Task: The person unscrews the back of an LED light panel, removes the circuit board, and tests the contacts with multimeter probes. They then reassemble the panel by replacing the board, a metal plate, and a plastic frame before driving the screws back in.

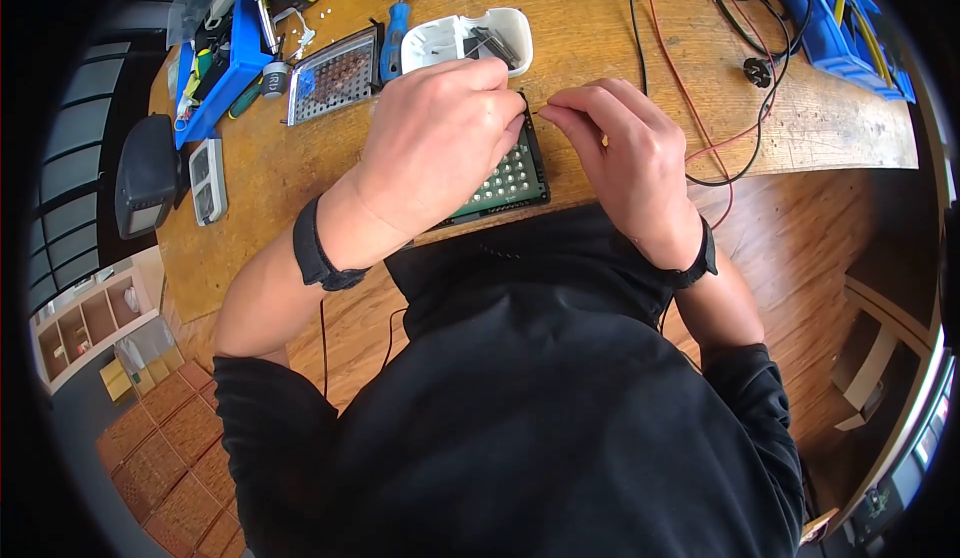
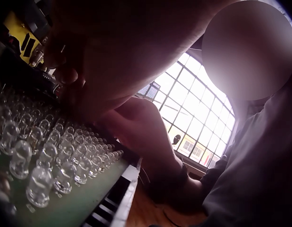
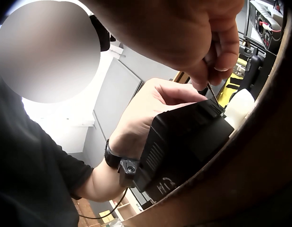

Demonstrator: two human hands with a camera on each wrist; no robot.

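Observation:
A green circuit board with rows of clear LEDs (image 1: 513, 180) lies in a black frame (image 1: 541, 163) at the table's near edge. My left hand (image 1: 440, 118) is over the board, fingers curled at the frame's far right corner and hiding much of it. In the right wrist view, this left hand (image 3: 141, 113) grips the top edge behind the black frame (image 3: 184, 137). My right hand (image 1: 630, 153) is just right of that corner. Its thumb and fingertips pinch a thin dark rod (image 3: 212, 92), whose lower end meets the frame's corner; its exact kind cannot be told.
Behind the board are a white tray (image 1: 430, 40) with dark metal pieces, a blue-handled screwdriver (image 1: 394, 43) and a perforated panel (image 1: 335, 73). Blue bins (image 1: 240, 53) stand left. Red and black cables (image 1: 690, 108) cross the table at right.

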